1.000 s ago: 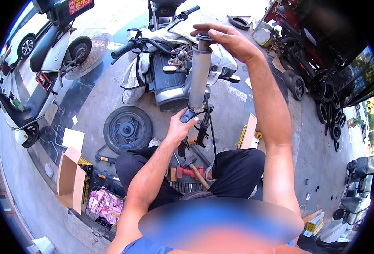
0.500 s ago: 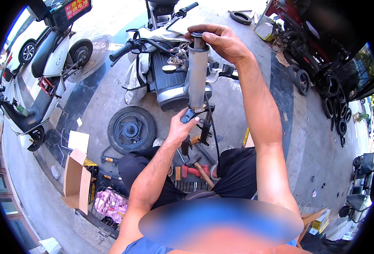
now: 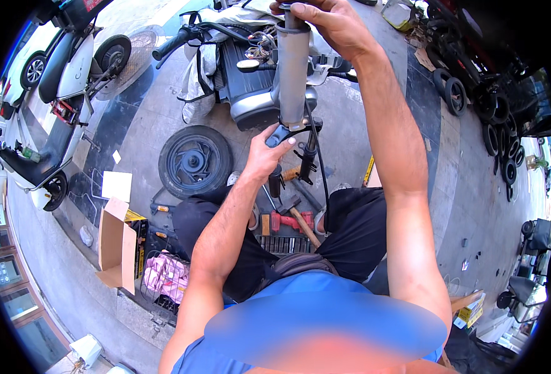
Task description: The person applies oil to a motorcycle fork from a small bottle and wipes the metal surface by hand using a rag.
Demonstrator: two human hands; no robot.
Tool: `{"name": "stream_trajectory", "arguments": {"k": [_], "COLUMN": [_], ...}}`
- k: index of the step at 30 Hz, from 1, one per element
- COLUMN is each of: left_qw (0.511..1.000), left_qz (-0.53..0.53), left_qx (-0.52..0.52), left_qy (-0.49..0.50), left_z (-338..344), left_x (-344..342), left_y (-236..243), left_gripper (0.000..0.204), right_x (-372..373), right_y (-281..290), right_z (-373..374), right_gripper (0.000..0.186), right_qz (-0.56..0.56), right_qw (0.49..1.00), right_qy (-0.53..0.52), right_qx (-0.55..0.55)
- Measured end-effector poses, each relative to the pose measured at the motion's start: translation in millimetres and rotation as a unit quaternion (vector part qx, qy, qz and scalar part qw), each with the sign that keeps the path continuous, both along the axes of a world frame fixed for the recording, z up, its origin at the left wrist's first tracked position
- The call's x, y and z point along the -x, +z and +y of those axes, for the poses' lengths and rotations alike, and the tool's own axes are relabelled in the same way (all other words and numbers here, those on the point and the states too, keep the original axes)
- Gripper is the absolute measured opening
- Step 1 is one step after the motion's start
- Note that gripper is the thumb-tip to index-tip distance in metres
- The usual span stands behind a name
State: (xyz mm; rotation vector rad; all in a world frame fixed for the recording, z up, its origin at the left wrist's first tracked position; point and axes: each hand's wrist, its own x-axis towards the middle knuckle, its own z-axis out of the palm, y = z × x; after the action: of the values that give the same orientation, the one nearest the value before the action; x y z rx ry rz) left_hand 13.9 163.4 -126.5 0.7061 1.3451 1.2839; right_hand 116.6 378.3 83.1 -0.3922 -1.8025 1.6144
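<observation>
A silver head tube [image 3: 293,75] of an electric scooter stands in the middle, with a dark steering stem projecting from its top. My left hand [image 3: 268,153] is closed around the black fork clamp [image 3: 280,134] at the tube's lower end, thumb laid across it. Below hang the black fork legs [image 3: 309,157], with a dark cable beside them. High up, my right hand [image 3: 333,23] pinches a dark ring [image 3: 289,7] at the stem's top between thumb and fingers. Part of that hand is cut off by the upper picture edge.
A black wheel [image 3: 195,162] lies left of the fork. Between my legs are a hammer [image 3: 301,221], a red power tool [image 3: 285,220] and a socket set [image 3: 281,244]. An opened cardboard box [image 3: 118,246] stands at left; several tyres [image 3: 455,96] lie at right.
The head view has tilted, so the whole scene sits higher in the picture. Both hands keep their places, the left on the fork clamp and the right on the dark ring.
</observation>
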Motion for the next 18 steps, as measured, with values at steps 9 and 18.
{"name": "stream_trajectory", "arguments": {"k": [9, 18], "left_qw": [1.000, 0.999], "left_qz": [0.002, 0.025], "left_qx": [0.016, 0.012], "left_qy": [-0.010, -0.020], "left_z": [1, 1], "left_x": [1, 1], "left_y": [7, 4], "left_gripper": [0.078, 0.065], "right_x": [-1, 1], "right_y": [-3, -21], "right_z": [21, 1], "right_gripper": [0.045, 0.039], "right_qz": [0.018, 0.038], "right_qw": [0.992, 0.989], "right_qy": [0.115, -0.064], "right_qx": [0.047, -0.125]}}
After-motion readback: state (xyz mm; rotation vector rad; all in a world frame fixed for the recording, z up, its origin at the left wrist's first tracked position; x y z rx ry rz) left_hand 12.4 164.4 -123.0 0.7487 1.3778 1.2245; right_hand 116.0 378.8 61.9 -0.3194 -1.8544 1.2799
